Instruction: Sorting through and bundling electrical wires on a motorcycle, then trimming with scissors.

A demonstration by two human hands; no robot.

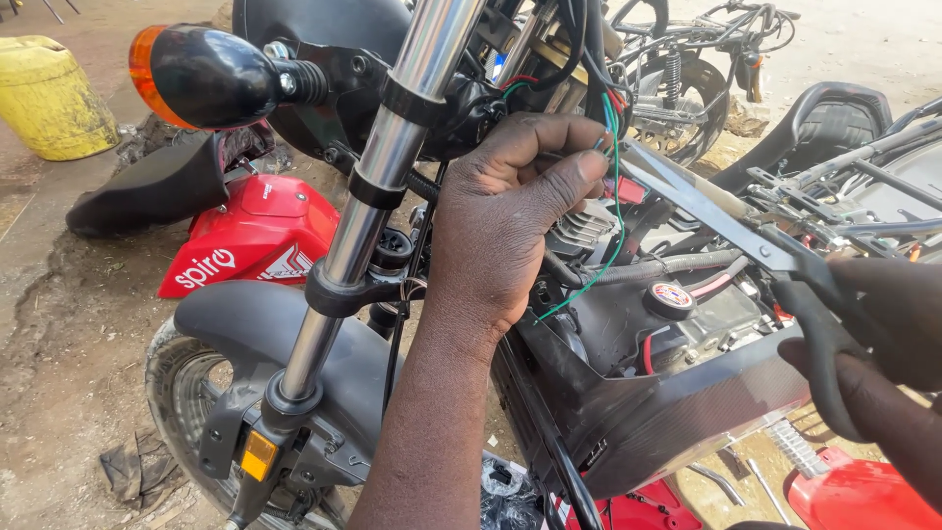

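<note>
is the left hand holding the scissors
No, the scissors are gripped by the right hand, while the left hand pinches a green wire near the motorcycle's headstock.

A single head-worn camera supplies the only view. It looks down and forward from the person's head, at close range, onto the front of a motorcycle. The chrome fork tube [378, 186] crosses the frame diagonally on the left; the front wheel [186, 393] sits at lower left on the bare ground. The left hand [500, 226] occupies the centre, near the lens; the right hand [873, 353] enters at the right edge. A second motorcycle [706, 69] lies far, at upper right. No other view exists to share the scene.
</note>
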